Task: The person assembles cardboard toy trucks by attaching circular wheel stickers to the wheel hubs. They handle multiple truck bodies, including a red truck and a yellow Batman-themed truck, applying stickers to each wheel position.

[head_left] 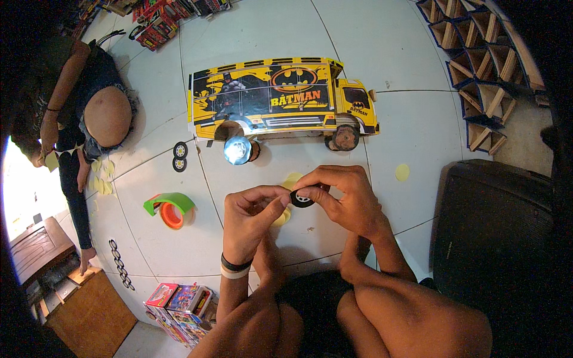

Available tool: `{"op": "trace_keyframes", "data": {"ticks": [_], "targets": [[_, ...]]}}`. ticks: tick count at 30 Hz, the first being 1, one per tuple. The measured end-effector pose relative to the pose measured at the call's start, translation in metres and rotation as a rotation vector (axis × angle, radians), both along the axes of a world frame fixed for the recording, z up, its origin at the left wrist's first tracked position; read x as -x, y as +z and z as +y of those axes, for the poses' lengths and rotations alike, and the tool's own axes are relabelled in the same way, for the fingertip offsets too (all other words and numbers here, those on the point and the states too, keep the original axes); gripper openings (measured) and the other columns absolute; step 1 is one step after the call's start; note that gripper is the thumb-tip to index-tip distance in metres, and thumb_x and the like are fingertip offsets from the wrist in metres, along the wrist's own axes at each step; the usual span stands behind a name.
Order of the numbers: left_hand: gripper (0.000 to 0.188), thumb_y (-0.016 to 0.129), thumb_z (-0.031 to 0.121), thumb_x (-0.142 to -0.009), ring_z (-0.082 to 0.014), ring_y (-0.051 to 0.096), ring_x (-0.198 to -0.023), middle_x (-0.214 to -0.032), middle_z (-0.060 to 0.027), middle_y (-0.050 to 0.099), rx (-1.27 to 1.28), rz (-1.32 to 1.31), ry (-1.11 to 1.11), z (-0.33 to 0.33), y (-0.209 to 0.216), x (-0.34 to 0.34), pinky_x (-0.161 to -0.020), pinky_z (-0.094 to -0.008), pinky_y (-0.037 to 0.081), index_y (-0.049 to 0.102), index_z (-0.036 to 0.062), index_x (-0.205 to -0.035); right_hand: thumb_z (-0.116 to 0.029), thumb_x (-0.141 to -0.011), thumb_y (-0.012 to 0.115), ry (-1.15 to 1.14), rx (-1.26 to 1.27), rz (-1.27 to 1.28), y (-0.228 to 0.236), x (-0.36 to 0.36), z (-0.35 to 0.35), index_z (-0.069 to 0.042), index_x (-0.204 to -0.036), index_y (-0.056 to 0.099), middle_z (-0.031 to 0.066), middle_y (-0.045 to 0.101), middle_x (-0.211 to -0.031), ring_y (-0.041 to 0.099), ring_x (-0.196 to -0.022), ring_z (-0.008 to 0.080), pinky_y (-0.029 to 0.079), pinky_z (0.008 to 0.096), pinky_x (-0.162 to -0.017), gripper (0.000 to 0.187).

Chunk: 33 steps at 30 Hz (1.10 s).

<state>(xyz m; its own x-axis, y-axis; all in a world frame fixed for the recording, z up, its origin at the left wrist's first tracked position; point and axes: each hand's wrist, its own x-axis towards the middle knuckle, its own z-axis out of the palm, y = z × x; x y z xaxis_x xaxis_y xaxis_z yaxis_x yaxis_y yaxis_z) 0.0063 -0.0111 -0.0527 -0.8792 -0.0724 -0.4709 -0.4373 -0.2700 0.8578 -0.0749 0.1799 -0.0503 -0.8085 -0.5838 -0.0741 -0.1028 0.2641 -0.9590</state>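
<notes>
- Pinching the left edge of a round, black-and-white wheel-print disc (302,199), the left hand (248,216) presses thumb and forefinger together; its other fingers curl inward.
- The right hand (347,203) pinches the disc's right side between thumb and bent forefinger, so the piece sits between both sets of fingertips.
- Beyond the fingers rests a boxy toy truck (286,98), clad in glossy yellow-and-black printed panels; its front wheel (345,138) is a rough brown round, its rear wheel (237,151) a shiny, light-catching one.
- Just behind the fingertips, pale yellow paper circles (281,218) lie on smooth white floor tiles (412,128).
- Left of the fingers sits a curved green tape dispenser (180,201) with an orange ring; farther out, two round wheel prints (179,157) touch edge to edge.
- Well right of the fingers stands a black, grainy-surfaced case (495,227).
</notes>
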Motion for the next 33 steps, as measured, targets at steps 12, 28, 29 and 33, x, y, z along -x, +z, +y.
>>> {"op": "trace_keyframes", "data": {"ticks": [12,28,29,33], "targets": [[0.015,0.07,0.004,-0.091,-0.0089,0.065,-0.078,-0.092,-0.0085,0.073,-0.007,0.022,-0.003,-0.001,-0.003,0.0,-0.071,-0.022,0.053,0.073,-0.007,-0.101,-0.011,-0.087,0.075,0.0,-0.001,-0.001,0.002,0.001,0.0,-0.003,-0.098,0.074,0.0101,0.073,-0.086,0.068,-0.071,0.0164,0.053,0.0288,-0.065,0.014],[0.016,0.076,0.007,-0.087,-0.0105,0.066,-0.076,-0.089,-0.0078,0.074,0.415,0.084,-0.009,0.01,0.008,0.005,-0.071,-0.0249,0.056,0.074,-0.0055,-0.098,-0.015,-0.091,0.069,-0.085,-0.047,0.114,0.0,-0.011,-0.009,-0.005,-0.098,0.072,0.0104,0.073,-0.09,0.07,-0.072,0.0248,0.055,0.0337,-0.062,0.012],[0.016,0.075,0.007,-0.088,-0.0101,0.066,-0.075,-0.089,-0.0081,0.074,0.351,0.053,-0.002,0.009,0.01,0.005,-0.069,-0.0237,0.055,0.074,-0.0058,-0.098,-0.014,-0.091,0.07,-0.101,-0.049,0.084,0.002,-0.01,-0.007,-0.004,-0.097,0.072,0.0098,0.073,-0.087,0.068,-0.07,0.0208,0.054,0.0315,-0.061,0.012],[0.017,0.075,0.007,-0.089,-0.01,0.067,-0.073,-0.089,-0.0092,0.074,0.163,-0.022,0.021,0.004,0.011,0.006,-0.066,-0.0218,0.054,0.074,-0.0067,-0.1,-0.012,-0.089,0.075,-0.143,-0.032,0.004,0.007,-0.006,-0.005,-0.001,-0.095,0.074,0.0083,0.073,-0.08,0.064,-0.065,0.0112,0.05,0.0261,-0.061,0.013]]}}
